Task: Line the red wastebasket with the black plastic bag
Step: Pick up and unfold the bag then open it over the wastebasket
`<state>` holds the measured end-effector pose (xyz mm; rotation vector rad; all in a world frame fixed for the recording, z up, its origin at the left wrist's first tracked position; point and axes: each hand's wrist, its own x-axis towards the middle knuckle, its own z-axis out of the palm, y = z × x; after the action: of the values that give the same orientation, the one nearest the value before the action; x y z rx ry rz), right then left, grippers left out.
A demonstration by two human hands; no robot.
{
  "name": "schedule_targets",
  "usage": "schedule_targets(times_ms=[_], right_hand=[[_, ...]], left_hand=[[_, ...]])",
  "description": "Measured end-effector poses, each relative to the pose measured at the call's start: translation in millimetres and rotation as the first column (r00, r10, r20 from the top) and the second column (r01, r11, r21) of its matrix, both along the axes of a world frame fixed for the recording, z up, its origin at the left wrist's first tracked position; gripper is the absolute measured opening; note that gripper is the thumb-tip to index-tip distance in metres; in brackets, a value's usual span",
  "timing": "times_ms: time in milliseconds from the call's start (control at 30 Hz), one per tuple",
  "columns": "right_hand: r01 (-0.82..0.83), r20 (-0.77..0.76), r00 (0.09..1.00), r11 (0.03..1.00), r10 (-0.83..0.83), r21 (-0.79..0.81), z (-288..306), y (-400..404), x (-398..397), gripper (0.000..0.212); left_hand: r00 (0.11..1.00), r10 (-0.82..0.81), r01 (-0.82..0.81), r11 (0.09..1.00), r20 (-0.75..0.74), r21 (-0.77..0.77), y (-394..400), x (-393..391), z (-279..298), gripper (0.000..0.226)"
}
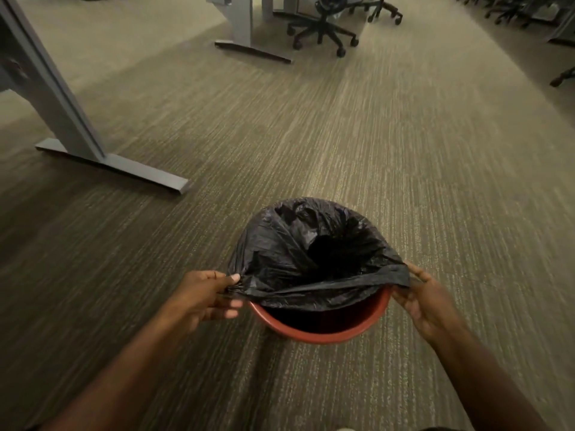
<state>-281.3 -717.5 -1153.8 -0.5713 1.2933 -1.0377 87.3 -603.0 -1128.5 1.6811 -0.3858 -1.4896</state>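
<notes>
The red wastebasket (314, 335) stands on the carpet just in front of me. The black plastic bag (295, 253) is draped over its far and side rim and sags into the inside. The near rim is bare red. The bag's near edge stretches as a taut band across the opening. My left hand (203, 298) pinches that edge at the basket's left side. My right hand (424, 301) pinches it at the right side.
Striped grey-green carpet (404, 150) spreads all around. A grey desk leg with a flat foot (118, 169) stands at the left. Another desk leg (245, 42) and a black office chair on castors (323, 29) are farther back.
</notes>
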Motion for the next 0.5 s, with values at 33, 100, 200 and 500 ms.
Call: schedule_targets(times_ms=[33, 100, 200, 500], right_hand=[[0.047, 0.046, 0.998, 0.999, -0.046, -0.016, 3, -2, -2, 0.036], [0.164, 0.203, 0.966, 0.986, -0.16, -0.002, 9, -7, -7, 0.038], [0.28, 0.351, 0.892, 0.958, -0.284, 0.064, 15, -10, -5, 0.043], [0.319, 0.386, 0.853, 0.936, -0.351, 0.146, 1, 17, 28, 0.049]], left_hand=[[0.999, 0.014, -0.014, 1.0, -0.036, 0.001, 0, 2, 0, 0.011], [0.978, 0.098, -0.097, 0.995, -0.184, 0.012, -1, 6, -3, 0.012], [0.84, 0.268, -0.262, 0.962, -0.472, 0.08, -2, 9, -10, 0.023], [0.745, 0.419, -0.46, 0.886, -0.518, 0.056, -9, -10, -19, 0.027]])
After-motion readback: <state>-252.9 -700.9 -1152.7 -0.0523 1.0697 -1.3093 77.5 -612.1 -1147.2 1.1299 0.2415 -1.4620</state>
